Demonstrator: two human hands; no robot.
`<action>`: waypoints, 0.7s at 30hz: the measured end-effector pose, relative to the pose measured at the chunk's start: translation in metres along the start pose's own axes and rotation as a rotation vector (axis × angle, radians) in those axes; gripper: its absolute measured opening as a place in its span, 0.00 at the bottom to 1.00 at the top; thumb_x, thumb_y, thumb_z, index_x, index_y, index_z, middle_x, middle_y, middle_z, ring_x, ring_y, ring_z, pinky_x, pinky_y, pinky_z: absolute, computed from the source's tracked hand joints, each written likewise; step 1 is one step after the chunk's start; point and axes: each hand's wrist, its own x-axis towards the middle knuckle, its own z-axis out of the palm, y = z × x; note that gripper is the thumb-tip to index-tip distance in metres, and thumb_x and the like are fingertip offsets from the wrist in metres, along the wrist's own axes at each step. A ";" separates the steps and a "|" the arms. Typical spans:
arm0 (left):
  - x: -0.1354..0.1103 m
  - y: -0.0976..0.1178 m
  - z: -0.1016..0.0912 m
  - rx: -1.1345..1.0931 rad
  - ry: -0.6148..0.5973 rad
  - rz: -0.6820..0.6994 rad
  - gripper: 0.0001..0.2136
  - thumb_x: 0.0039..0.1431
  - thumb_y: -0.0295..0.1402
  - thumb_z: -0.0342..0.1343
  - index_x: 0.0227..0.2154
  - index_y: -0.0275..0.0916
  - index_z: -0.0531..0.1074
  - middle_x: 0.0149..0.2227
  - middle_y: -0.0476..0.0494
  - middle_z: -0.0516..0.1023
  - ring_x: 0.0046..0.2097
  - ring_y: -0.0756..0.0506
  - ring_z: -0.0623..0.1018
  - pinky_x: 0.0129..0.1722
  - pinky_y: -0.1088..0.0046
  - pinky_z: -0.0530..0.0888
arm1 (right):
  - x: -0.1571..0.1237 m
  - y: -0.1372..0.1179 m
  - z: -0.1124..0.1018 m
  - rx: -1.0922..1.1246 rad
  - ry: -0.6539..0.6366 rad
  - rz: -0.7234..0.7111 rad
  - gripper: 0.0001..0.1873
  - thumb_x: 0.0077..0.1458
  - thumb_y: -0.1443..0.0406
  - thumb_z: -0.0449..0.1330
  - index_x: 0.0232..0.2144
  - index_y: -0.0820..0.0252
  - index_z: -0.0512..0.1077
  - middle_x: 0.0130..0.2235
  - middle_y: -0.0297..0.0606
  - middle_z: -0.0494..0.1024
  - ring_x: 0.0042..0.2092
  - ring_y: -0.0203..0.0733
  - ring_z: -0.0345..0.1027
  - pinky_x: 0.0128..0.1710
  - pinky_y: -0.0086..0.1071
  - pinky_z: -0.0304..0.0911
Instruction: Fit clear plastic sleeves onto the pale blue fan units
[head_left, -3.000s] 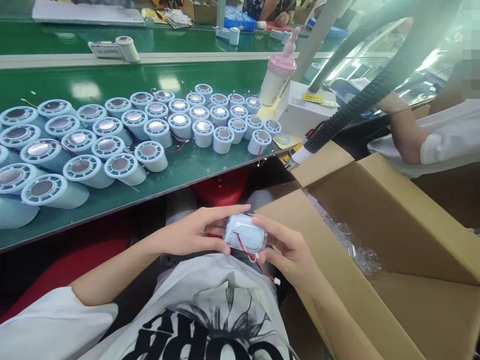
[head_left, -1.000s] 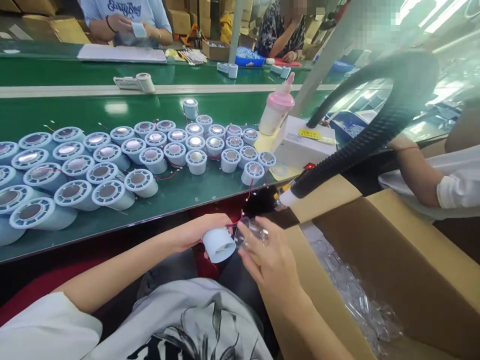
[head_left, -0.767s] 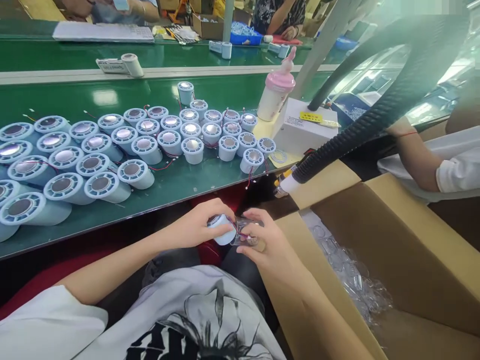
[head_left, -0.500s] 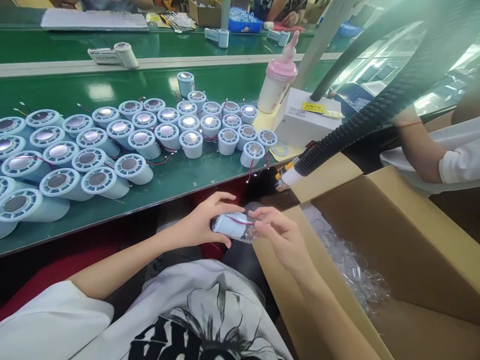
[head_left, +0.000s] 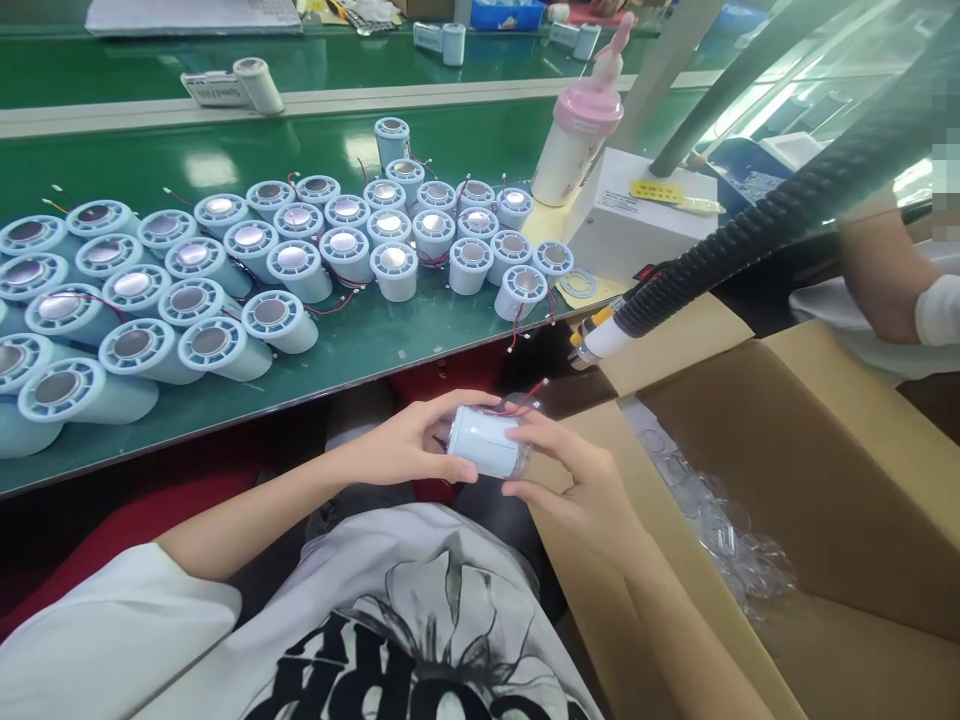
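Over my lap I hold a light blue cylindrical housing lying on its side. My left hand is closed round its left end, thumb along the near side. At the right end, the fingers and thumb of my right hand grip the housing and a clear plastic piece, partly hidden by the fingers. Thin red and dark wires stick up past the right hand, with a small connector at the tip. Rows of similar blue housings with round metallic centres and wires stand on the green bench.
To my right, an open cardboard box holds clear plastic parts. A black ribbed hose with a nozzle hangs over its near corner. A pink-lidded bottle and a white box-shaped device stand on the bench. A co-worker's arm is at the right.
The housing has turned in my hands, showing more of its blue side. Its wires now stick up to the right. My right hand's grip has shifted, and the camera view has tilted down slightly.
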 end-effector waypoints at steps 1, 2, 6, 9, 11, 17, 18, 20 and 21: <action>-0.001 0.002 -0.001 0.035 -0.017 0.022 0.32 0.49 0.32 0.65 0.58 0.47 0.62 0.57 0.40 0.68 0.51 0.42 0.74 0.47 0.66 0.74 | -0.001 0.000 0.000 0.044 0.000 0.015 0.22 0.48 0.65 0.68 0.46 0.55 0.71 0.50 0.42 0.76 0.53 0.48 0.69 0.52 0.40 0.68; -0.001 0.003 -0.002 0.067 -0.030 0.045 0.32 0.49 0.31 0.65 0.58 0.48 0.62 0.57 0.40 0.68 0.51 0.41 0.74 0.48 0.66 0.74 | -0.001 0.000 0.000 0.096 -0.001 0.035 0.22 0.48 0.64 0.68 0.46 0.55 0.71 0.48 0.41 0.77 0.51 0.47 0.71 0.50 0.39 0.70; -0.003 0.007 -0.003 0.130 -0.050 0.124 0.34 0.47 0.29 0.66 0.59 0.49 0.63 0.59 0.38 0.67 0.55 0.39 0.72 0.52 0.63 0.71 | 0.000 -0.004 -0.002 0.264 -0.015 0.131 0.23 0.46 0.63 0.69 0.45 0.53 0.70 0.45 0.37 0.77 0.46 0.44 0.74 0.46 0.35 0.73; -0.004 0.009 -0.003 0.168 -0.059 0.163 0.35 0.47 0.29 0.66 0.59 0.48 0.62 0.60 0.37 0.66 0.57 0.38 0.71 0.53 0.62 0.71 | -0.001 -0.007 -0.003 0.343 -0.031 0.209 0.22 0.47 0.63 0.69 0.45 0.52 0.70 0.46 0.36 0.76 0.46 0.42 0.73 0.46 0.34 0.72; -0.004 0.009 -0.003 0.186 -0.068 0.173 0.35 0.47 0.29 0.66 0.60 0.47 0.61 0.59 0.37 0.67 0.57 0.39 0.71 0.53 0.63 0.71 | -0.001 -0.009 -0.003 0.396 -0.045 0.255 0.22 0.48 0.62 0.69 0.45 0.52 0.69 0.46 0.36 0.76 0.45 0.41 0.73 0.46 0.34 0.72; -0.004 0.007 -0.004 0.240 -0.073 0.207 0.35 0.48 0.29 0.66 0.60 0.47 0.61 0.60 0.38 0.65 0.58 0.40 0.69 0.54 0.65 0.71 | 0.000 -0.010 -0.004 0.530 -0.083 0.390 0.21 0.49 0.60 0.68 0.45 0.52 0.68 0.44 0.36 0.75 0.44 0.38 0.70 0.41 0.29 0.70; -0.005 0.006 -0.005 0.251 -0.071 0.214 0.35 0.48 0.29 0.66 0.60 0.48 0.61 0.61 0.38 0.65 0.59 0.40 0.68 0.54 0.65 0.70 | 0.000 -0.010 -0.003 0.560 -0.085 0.414 0.21 0.49 0.60 0.68 0.45 0.52 0.68 0.43 0.36 0.75 0.44 0.38 0.70 0.40 0.28 0.70; -0.005 0.006 -0.005 0.276 -0.070 0.221 0.35 0.48 0.29 0.66 0.60 0.48 0.61 0.61 0.39 0.65 0.59 0.40 0.68 0.55 0.65 0.70 | 0.002 -0.010 -0.002 0.623 -0.089 0.458 0.21 0.49 0.59 0.67 0.45 0.54 0.67 0.41 0.36 0.75 0.42 0.37 0.70 0.39 0.28 0.69; -0.006 0.006 -0.005 0.288 -0.069 0.220 0.35 0.48 0.29 0.66 0.60 0.48 0.61 0.61 0.39 0.65 0.59 0.40 0.68 0.55 0.65 0.70 | 0.002 -0.010 -0.002 0.649 -0.091 0.477 0.21 0.49 0.58 0.67 0.44 0.54 0.67 0.40 0.36 0.75 0.40 0.37 0.70 0.38 0.28 0.69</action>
